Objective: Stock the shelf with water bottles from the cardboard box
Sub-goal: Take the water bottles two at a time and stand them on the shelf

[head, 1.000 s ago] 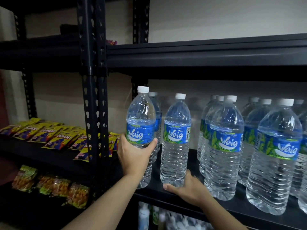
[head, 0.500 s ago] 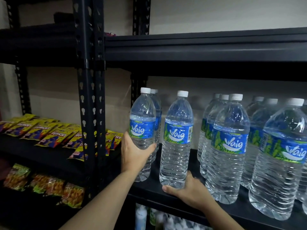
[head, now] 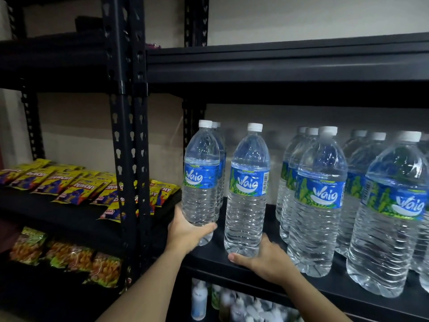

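Before the shelf (head: 348, 296), two slim forearms are bare from wrist upward; the left hand (head: 185, 231) and right hand (head: 267, 261) are bare too.

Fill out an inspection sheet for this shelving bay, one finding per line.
Surface: black metal shelf board, partly stocked.
Job's things: clear plastic water bottle with a blue label, upright at the far left, another behind it; second such bottle upright beside it; rows of like bottles to the right; cardboard box not in view.
Clutter: yellow snack packets on the neighbouring shelf; orange snack bags below them; white bottles one level down.
Hands: left hand grips the far-left bottle low down; right hand holds the second bottle's base.
Cables: nothing seen.
Surroundings: black perforated upright post; pale wall.
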Demonstrator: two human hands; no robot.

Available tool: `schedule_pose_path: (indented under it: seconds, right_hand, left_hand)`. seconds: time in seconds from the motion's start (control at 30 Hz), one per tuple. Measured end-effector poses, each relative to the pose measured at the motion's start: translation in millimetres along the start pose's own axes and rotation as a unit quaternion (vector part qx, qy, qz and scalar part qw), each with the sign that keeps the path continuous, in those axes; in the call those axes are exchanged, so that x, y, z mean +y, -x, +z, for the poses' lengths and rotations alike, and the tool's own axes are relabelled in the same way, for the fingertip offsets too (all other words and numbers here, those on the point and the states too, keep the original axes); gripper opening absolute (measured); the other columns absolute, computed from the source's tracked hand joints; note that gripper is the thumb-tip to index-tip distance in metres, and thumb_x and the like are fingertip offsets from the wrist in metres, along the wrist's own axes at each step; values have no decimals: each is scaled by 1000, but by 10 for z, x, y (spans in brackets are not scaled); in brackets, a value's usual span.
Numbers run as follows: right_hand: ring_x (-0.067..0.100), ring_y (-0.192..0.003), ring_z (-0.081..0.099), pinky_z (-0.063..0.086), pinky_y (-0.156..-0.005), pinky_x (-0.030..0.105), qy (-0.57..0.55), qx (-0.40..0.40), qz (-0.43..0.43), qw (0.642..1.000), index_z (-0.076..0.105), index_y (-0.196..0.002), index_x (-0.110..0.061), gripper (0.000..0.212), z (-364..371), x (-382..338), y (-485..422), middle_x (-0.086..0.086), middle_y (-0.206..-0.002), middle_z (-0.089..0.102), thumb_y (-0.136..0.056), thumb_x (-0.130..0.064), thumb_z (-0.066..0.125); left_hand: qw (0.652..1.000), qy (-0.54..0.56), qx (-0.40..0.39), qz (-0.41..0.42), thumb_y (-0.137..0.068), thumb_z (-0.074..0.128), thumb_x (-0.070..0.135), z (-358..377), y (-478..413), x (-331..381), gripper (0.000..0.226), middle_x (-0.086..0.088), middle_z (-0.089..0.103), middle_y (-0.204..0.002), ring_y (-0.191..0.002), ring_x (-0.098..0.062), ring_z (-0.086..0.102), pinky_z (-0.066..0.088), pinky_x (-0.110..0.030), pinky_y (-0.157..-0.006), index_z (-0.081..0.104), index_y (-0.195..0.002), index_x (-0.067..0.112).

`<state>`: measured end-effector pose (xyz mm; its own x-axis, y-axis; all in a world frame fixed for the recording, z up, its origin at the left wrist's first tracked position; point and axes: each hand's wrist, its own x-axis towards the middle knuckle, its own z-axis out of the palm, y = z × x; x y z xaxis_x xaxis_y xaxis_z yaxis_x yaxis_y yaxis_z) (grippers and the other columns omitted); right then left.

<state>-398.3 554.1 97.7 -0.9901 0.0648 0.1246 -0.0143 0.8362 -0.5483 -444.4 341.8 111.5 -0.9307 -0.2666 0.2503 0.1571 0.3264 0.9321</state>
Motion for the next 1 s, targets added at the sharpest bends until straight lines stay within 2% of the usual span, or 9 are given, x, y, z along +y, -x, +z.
schedule_pose_path:
  seconds: [0.13,0.3,0.5,0.83,1.0]
  right_hand:
    - [23,-125,54,44,-103,33,0,2,-1,1000,43,-132,-24,125,5,-5,5,0,-133,59,-35,-102,48]
    - [23,-127,53,43,-104,33,1,3,-6,1000,42,-134,-24,111,21,12,-3,0,-136,58,-49,-93,58]
    - [22,-128,52,42,-104,31,0,7,-13,1000,43,-134,-25,105,28,22,-17,-2,-136,57,-53,-89,62]
    - [18,-116,61,49,-97,32,-34,25,2,999,49,-123,-27,105,12,12,-13,-4,-123,66,-42,-91,65]
    - [22,-118,59,49,-98,36,-4,29,7,1000,46,-125,-24,111,39,6,-20,1,-126,65,-42,-97,56]
  left_hand:
    - [1000,-11,-12,-8,-45,95,37,-5,-33,-9,90,13,62,-104,-95,-10,60,42,-22,-84,40,-116,35]
    - [999,-33,-11,-15,-37,94,45,-4,-64,-48,100,8,64,-113,-105,-14,62,46,-25,-92,42,-122,33]
    - [999,-34,-18,-11,-37,94,49,-13,-78,-63,98,10,62,-109,-101,-11,58,45,-24,-91,43,-119,33]
    - [999,-27,-23,-21,-40,94,40,-9,-92,-67,90,10,66,-109,-101,-12,61,44,-23,-87,42,-112,36]
    - [999,-28,-23,-23,-37,93,42,-10,-107,-97,92,13,65,-105,-101,-11,63,47,-25,-88,43,-113,35]
